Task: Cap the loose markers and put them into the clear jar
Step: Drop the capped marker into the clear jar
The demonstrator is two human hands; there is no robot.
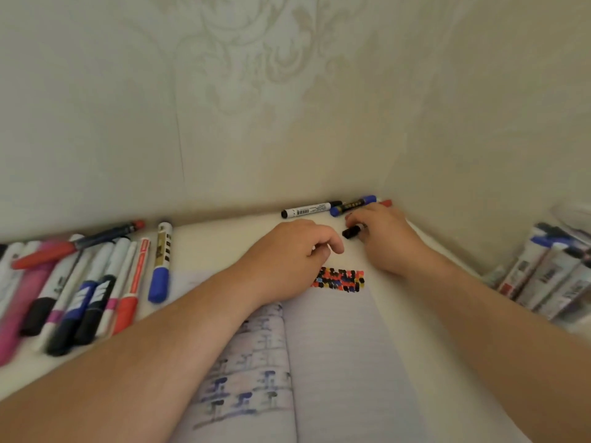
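Risk of smearing ink: right hand [382,238] pinching black marker [351,232] at far right of worktop [217,238], left hand [287,257] curled, seemingly empty; clear jar [556,270] well apart, right.

A row of loose capped markers [80,282] is laid at the frame's left. An open lined notebook [335,362] is spread at lower centre. A clear marker-filled jar [556,270] is seen at right. Two white-barrelled markers [329,207] are lined against the patterned wall [256,91] above centre.
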